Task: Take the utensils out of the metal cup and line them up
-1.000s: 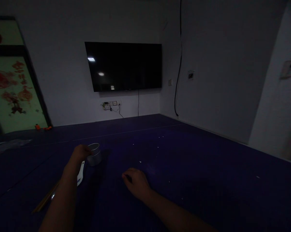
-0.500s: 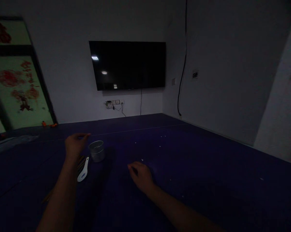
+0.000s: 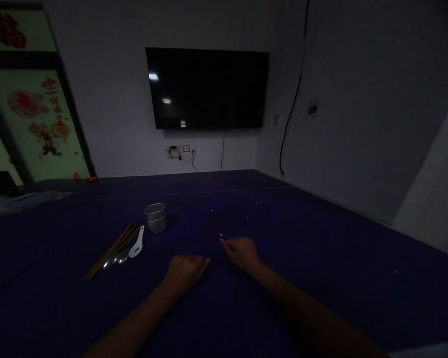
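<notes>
My left hand is closed, its back toward me and its thumb pointing right, low over the dark blue surface. My right hand is curled closed to its right, thumb tip close to a small white scrap. The insides of both hands are hidden. To the left of my hands lie a white spoon, metal spoons and brown chopsticks, side by side. A grey metal cup stands upright just behind the white spoon, apart from both hands.
Small white bits are scattered on the blue surface. Clear plastic sheeting lies at the far left. A television hangs on the back wall, above sockets with cords.
My left hand has moved away from beside the cup, toward me and right, uncovering the spoons and chopsticks. My right hand stays near the white scrap. The camera view has shifted slightly.
</notes>
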Demonstrator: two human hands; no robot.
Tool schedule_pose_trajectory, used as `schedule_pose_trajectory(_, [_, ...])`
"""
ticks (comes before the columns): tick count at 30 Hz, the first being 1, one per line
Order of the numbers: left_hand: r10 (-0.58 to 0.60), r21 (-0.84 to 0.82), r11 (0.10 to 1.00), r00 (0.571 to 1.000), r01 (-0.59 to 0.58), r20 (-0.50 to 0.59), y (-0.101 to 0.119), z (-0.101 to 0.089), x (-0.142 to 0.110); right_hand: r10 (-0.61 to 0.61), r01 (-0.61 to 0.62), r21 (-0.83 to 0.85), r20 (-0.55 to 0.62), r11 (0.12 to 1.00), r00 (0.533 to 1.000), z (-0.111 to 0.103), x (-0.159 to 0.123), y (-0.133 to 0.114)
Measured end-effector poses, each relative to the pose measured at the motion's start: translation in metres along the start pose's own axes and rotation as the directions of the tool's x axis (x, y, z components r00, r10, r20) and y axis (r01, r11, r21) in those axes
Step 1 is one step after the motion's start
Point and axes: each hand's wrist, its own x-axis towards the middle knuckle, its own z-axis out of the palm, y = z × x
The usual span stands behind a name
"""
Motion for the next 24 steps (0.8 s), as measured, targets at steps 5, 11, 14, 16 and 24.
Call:
schedule_pose_trajectory(5, [-0.106, -0.025, 0.994, 0.989, 0.109, 0.103, -0.01, -0.002, -0.003, -0.084, 0.088, -0.03, 0.107, 0.996, 0.991, -0.013, -0.003, -0.006])
schedule_pose_trajectory(11, [-0.159, 0.065, 0.985, 0.987, 0.158, 0.002, -0.038, -0.011, -0.001, -0.118, 0.12, -0.009, 0.142, 0.993, 0.983, -0.022, -0.008, -0.014])
schedule_pose_trajectory(14, [-0.293, 0.199, 0.934, 0.955, 0.296, -0.046, -0.07, -0.023, -0.004, -0.132, 0.136, -0.014, 0.158, 0.991, 0.978, -0.023, -0.01, -0.017])
schedule_pose_trajectory(16, [-0.381, 0.279, 0.888, 0.925, 0.365, 0.004, -0.091, -0.034, -0.007, -0.14, 0.141, 0.004, 0.164, 0.99, 0.976, -0.023, -0.012, -0.02])
schedule_pose_trajectory(24, [-0.701, 0.438, 0.687, 0.687, 0.579, 0.191, -0.13, -0.06, -0.022, -0.177, 0.169, 0.052, 0.212, 0.984, 0.961, -0.022, -0.015, -0.025])
